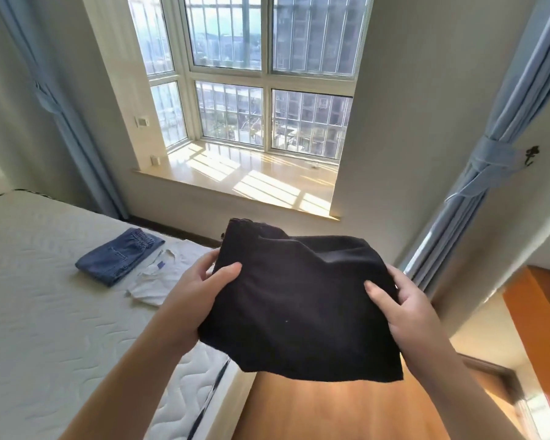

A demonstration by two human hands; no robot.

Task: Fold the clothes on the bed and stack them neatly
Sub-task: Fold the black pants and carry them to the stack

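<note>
The black garment (299, 300) is hanging folded in the air beside the bed (45, 296), both hands – left (197, 290), right (407, 309) – pinching its side edges, so keeping those edges level while lowering it onto the folded jeans (118, 255) seems wise.

Most of the quilted mattress (45, 312) is being left bare; only the far corner is being taken up by folded jeans (118, 255) and a white top (154, 282) just beside them, near the edge.
</note>
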